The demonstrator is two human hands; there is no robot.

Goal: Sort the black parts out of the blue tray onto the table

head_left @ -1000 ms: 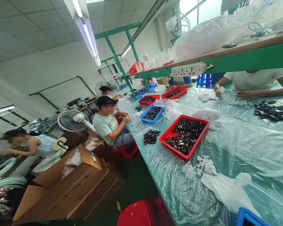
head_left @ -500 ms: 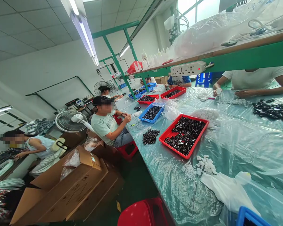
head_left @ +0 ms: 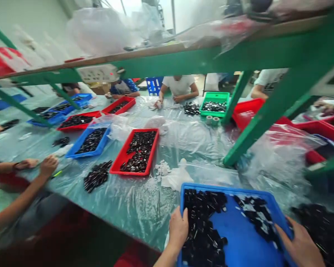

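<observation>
A blue tray (head_left: 233, 230) fills the lower right of the head view. My left hand (head_left: 178, 229) grips its left rim, thumb over the edge. On the opposite rim, my right hand (head_left: 300, 243) is closed, with its thumb inside; the fingers under the rim are hidden. Small black plastic parts (head_left: 203, 226) are heaped along the tray's left side. A second group of black parts with white pieces (head_left: 257, 215) lies near its right side, and bare blue bottom shows between them. Right of the tray is a dark pile of similar parts (head_left: 323, 230).
A red tray (head_left: 114, 168), another blue tray (head_left: 69, 152) and a green tray (head_left: 202, 111) hold black parts on the plastic-covered table (head_left: 128, 207). A green post (head_left: 256, 137) slants down beyond my tray. Co-workers sit along the left and far sides.
The view has swung right and down. Both my hands have come into view on the blue tray, of which only a corner showed before.
</observation>
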